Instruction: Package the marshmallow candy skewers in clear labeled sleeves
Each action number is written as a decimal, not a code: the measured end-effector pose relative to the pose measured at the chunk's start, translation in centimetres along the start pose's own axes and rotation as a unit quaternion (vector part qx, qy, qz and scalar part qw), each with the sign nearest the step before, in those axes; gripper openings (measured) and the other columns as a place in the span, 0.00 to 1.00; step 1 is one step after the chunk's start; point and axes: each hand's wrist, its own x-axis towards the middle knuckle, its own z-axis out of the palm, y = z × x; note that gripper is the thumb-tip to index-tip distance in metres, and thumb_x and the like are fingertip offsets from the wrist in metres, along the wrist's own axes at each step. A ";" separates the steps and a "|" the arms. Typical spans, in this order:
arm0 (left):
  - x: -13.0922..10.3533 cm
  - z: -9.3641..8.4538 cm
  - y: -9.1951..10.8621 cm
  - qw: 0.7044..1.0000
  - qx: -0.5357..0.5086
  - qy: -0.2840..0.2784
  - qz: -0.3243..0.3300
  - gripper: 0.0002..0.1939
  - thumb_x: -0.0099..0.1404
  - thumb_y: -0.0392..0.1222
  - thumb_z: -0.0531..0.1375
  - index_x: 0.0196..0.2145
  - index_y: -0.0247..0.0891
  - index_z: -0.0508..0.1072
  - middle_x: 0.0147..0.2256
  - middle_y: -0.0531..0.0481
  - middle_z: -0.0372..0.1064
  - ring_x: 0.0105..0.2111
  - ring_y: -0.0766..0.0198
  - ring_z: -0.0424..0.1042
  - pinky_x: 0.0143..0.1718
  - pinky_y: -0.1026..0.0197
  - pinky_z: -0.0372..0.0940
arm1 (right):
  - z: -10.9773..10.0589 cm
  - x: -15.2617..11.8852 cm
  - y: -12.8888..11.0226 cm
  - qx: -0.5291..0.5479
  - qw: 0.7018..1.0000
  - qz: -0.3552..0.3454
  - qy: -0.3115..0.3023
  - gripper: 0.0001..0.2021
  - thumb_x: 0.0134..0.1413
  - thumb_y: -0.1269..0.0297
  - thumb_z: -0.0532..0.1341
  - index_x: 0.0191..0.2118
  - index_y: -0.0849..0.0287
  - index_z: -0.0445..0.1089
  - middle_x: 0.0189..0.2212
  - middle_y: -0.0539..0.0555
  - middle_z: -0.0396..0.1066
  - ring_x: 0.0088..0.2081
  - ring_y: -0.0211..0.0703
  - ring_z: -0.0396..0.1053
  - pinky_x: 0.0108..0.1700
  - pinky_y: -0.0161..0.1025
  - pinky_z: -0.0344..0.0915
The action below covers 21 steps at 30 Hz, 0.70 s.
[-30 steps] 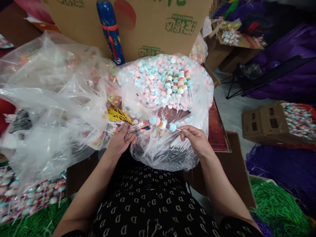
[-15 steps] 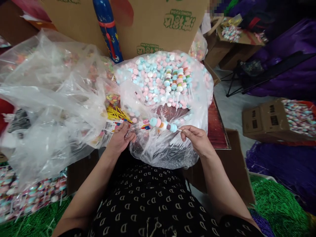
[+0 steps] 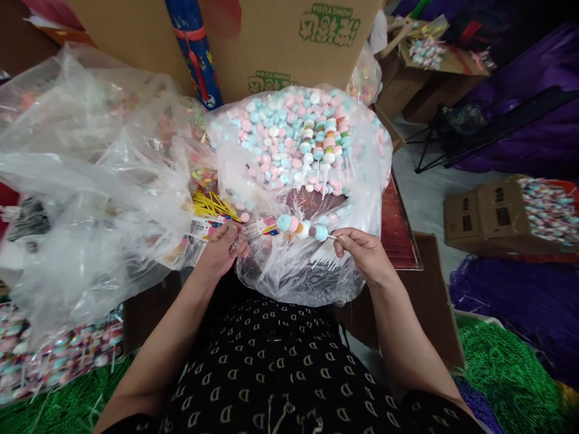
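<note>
The right hand (image 3: 362, 250) pinches the white stick (image 3: 332, 237) of a candy skewer (image 3: 302, 227) between thumb and fingertips, and the left hand (image 3: 225, 247) is closed on a clear wrapper (image 3: 266, 226) with a bright printed pattern. The skewer lies level between the two hands, in front of the table's near side, its blue end candy at the printed end of the wrapper; whether that candy is inside cannot be told. Behind it, a clear plastic bag (image 3: 374, 158) of pink, blue and white candies (image 3: 275, 129) covers much of the table (image 3: 400, 235), leaving red-brown wood showing along the right edge and at the near right corner. A group of threaded skewers (image 3: 323, 141) rests on those candies, toward the table's right edge, with their sticks pointing to the near edge. White sticks (image 3: 326, 257) show through plastic close to the near edge. Yellow strips (image 3: 212, 206) lie just beyond the left hand, beside a bulky translucent bag (image 3: 90, 199) on the left. At the far side, a blue cylinder (image 3: 194, 57) with a red strap leans against a cardboard box (image 3: 280, 42).
</note>
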 end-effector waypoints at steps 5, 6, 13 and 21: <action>0.1 -0.5 -0.3 1.000 0.007 -0.011 0.005 0.21 0.52 0.54 0.77 0.26 0.38 0.74 0.15 0.63 0.56 0.12 0.76 0.53 0.18 0.66 0.64 | 0.0 -0.1 0.4 -0.003 1.000 0.012 0.001 0.18 0.52 0.45 0.73 0.37 0.56 0.81 0.20 0.47 0.70 0.24 0.37 0.64 0.32 0.38 0.61; 0.2 -0.6 -0.3 1.000 0.011 -0.015 0.007 0.21 0.52 0.55 0.77 0.26 0.38 0.74 0.15 0.63 0.55 0.12 0.76 0.53 0.18 0.66 0.64 | -0.1 -0.1 0.4 -0.005 1.000 0.014 0.001 0.18 0.52 0.45 0.73 0.37 0.56 0.81 0.20 0.47 0.70 0.24 0.37 0.64 0.32 0.38 0.61; 0.3 -0.6 -0.5 0.999 0.041 -0.023 0.006 0.20 0.52 0.55 0.77 0.26 0.38 0.75 0.18 0.61 0.63 0.12 0.76 0.54 0.18 0.66 0.65 | -0.5 -0.5 -0.1 0.044 0.998 0.029 0.023 0.19 0.48 0.46 0.75 0.35 0.58 0.80 0.19 0.47 0.69 0.23 0.36 0.63 0.29 0.37 0.59; -0.1 1.4 -1.3 0.991 0.132 -0.001 0.012 0.17 0.53 0.53 0.76 0.32 0.39 0.80 0.21 0.59 0.67 0.14 0.77 0.54 0.18 0.67 0.64 | 4.3 0.3 0.0 0.136 0.990 0.036 -0.006 0.21 0.47 0.44 0.75 0.36 0.56 0.78 0.19 0.45 0.69 0.20 0.34 0.63 0.26 0.35 0.62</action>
